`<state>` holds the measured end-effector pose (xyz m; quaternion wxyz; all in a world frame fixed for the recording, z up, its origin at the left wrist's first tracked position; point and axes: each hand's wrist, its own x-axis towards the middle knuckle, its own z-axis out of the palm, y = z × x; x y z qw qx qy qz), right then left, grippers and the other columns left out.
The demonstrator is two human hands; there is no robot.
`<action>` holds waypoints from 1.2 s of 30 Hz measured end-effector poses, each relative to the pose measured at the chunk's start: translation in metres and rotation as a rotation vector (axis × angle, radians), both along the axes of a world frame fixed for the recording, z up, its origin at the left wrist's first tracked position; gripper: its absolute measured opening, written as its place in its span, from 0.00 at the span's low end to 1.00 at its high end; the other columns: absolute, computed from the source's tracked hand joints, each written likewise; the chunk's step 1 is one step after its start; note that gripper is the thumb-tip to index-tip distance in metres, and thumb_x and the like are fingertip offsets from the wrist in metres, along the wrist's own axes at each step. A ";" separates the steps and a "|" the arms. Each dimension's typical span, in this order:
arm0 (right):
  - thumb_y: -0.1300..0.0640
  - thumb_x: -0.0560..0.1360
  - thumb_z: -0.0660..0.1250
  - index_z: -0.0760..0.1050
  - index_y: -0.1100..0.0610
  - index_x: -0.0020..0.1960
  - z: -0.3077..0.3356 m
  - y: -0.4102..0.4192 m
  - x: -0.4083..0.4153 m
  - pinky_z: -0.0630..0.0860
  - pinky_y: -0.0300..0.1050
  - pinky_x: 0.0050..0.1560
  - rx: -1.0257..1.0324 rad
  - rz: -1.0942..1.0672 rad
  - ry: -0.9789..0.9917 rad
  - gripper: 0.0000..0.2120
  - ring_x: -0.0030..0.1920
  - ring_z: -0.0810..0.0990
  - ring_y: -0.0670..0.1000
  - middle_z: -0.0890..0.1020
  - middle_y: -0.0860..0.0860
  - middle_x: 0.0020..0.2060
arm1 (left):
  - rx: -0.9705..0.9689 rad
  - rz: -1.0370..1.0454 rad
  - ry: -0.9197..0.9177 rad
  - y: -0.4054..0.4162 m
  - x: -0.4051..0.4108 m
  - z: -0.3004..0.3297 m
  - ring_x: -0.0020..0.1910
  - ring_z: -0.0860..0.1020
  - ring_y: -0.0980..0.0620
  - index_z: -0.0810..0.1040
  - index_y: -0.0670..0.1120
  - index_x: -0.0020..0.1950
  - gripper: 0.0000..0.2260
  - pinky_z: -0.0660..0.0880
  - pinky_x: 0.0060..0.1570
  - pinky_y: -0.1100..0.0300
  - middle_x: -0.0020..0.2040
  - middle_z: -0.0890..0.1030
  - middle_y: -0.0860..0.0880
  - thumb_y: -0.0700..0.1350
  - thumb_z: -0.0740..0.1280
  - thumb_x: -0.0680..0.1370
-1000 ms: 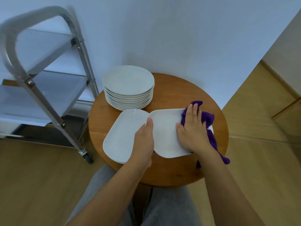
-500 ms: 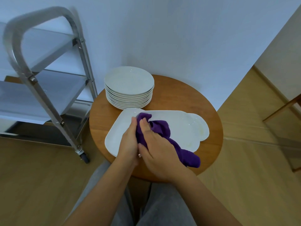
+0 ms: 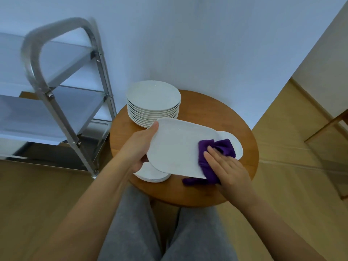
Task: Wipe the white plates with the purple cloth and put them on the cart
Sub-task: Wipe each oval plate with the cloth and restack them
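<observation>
Your left hand [image 3: 140,147] covers the near-left edge of the oblong plate [image 3: 178,147] it lifts, so you cannot see how your fingers curl beneath; only the thumb shows, laid along the rim toward the stack of round plates [image 3: 153,102]. That raised plate hides most of the pile of oblong plates [image 3: 152,174] below it: a few stacked rims peek out at the near-left edge, and a rounded white end shows to the right of the purple cloth [image 3: 216,153], though whether that end belongs to the same pile is hard to tell. The plate you hold sits tilted over the round wooden worktop [image 3: 207,193], its far end just beside the stack of round plates, which stands at the worktop's back-left edge.

Your right hand [image 3: 227,166] lies fairly flat on the purple cloth, fingers straight and close together, pressing the cloth onto the right end of the held plate. The cloth bunches ahead of your fingertips and a tail of it hangs off the plate's near edge onto the worktop.

The metal cart [image 3: 62,102] stands left of the worktop, cut off by the left edge; its handle is blurred. No writing or labels can be read anywhere.
</observation>
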<state>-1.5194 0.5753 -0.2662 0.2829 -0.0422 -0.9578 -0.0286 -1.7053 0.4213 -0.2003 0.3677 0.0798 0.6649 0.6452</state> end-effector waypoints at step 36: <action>0.62 0.68 0.75 0.76 0.46 0.51 0.042 -0.001 -0.009 0.75 0.32 0.48 -1.014 -0.015 -0.154 0.17 0.48 0.80 0.42 0.82 0.41 0.45 | 0.034 -0.202 -0.232 -0.004 0.000 -0.012 0.58 0.76 0.44 0.75 0.52 0.55 0.17 0.75 0.56 0.49 0.61 0.78 0.45 0.60 0.53 0.80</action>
